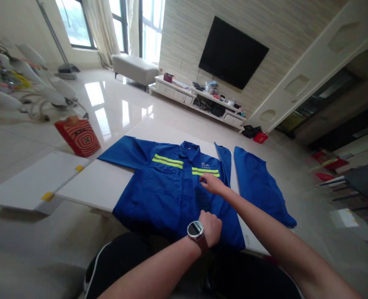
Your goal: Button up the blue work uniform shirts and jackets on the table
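Observation:
A blue work jacket [168, 189] with yellow-green reflective stripes lies front up on a white table, its collar pointing away from me. One sleeve stretches out to the left; the other bends up along the right side. My right hand [212, 183] is closed in a pinch on the jacket's chest, just below the right stripe. Nearer to me, my left hand [212, 229], with a watch [195, 229] on its wrist, is curled closed on the lower front of the jacket. Its fingertips are hidden. Another blue garment [258, 182] lies to the right.
The white tabletop [96, 185] shows left of the jacket. A lower white panel [31, 182] with yellow tabs adjoins at left, with a red patterned bag [79, 137] behind it. Farther off are a TV cabinet [177, 93] and a grey bench [134, 68].

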Available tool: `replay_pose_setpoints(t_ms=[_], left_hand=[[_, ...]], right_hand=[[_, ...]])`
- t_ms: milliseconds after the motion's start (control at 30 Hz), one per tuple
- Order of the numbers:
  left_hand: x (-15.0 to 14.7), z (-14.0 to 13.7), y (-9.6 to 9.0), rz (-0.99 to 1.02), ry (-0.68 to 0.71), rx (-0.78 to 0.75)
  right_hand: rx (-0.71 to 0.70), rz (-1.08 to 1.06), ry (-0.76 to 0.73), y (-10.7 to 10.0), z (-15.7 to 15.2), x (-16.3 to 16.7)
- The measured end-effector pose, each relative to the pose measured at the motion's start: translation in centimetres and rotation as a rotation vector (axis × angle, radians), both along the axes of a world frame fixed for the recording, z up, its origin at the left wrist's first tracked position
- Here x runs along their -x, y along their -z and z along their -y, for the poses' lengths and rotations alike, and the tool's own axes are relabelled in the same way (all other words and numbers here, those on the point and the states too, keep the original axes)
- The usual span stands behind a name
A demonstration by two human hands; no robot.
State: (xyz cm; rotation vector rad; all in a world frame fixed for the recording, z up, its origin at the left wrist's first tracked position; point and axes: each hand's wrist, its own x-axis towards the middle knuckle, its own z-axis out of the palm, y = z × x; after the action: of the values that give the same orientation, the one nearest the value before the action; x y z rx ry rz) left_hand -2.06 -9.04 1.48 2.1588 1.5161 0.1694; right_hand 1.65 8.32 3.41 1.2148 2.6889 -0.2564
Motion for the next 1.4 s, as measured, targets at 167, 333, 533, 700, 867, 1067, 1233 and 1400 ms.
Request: replay_pose_setpoints(t_ms=[167,333,533,700,867,1067,1233,1400], left_hand=[[0.8,-0.9,0.4,0.076,0.052,0.049],[1.1,-1.2,1.5,0.078,0.031,0.146],[-0.3,-0.7,2.8,0.145,-0.058,0.196],[-1.4,-0.4,3.1,0.165,-0.096,0.242],[-0.3,0.4,2.9,0.212,-0.066,0.240],[1.0,1.0,2.2,0.289,-0.019,0.195],[0.9,1.1,1.7,0.300,0.003,0.190],[0.9,1.2,1.5,0.303,0.004,0.197]], right_hand=[[-0.049,-0.052,0.021,3.4,-7.6,7.1],[-0.028,-0.069,-0.007,6.0,-10.6,10.0],[0.003,-0.173,0.035,6.4,-13.2,9.5],[0.094,-0.264,0.113,7.1,-14.9,9.6],[0.187,-0.274,0.167,8.4,-15.9,10.9],[0.251,-0.221,0.211,8.2,-17.5,11.9],[0.309,-0.170,0.213,7.5,-18.1,11.9],[0.323,-0.144,0.215,7.4,-17.9,11.9]])
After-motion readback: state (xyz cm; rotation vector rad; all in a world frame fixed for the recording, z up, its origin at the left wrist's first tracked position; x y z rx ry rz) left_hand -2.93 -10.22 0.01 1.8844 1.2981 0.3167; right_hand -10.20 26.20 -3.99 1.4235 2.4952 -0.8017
